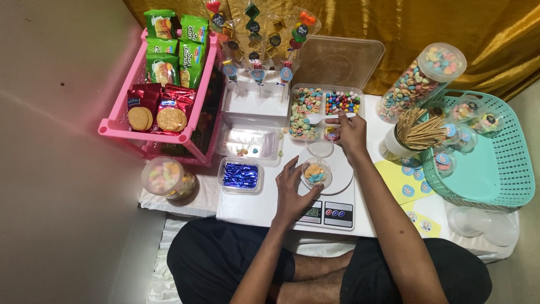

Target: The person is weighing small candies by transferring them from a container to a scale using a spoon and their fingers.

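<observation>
My left hand rests on the white kitchen scale, fingers against a small clear cup holding pastel candies on the scale's round plate. My right hand grips a white plastic spoon, its bowl over a clear divided tray of pastel and bright round candies. An empty clear cup sits between the tray and the scale.
A pink rack of biscuit packets stands left. A teal basket with filled cups sits right, by a tall candy jar and wooden sticks. A box of blue twist ties and a candy jar lie near left.
</observation>
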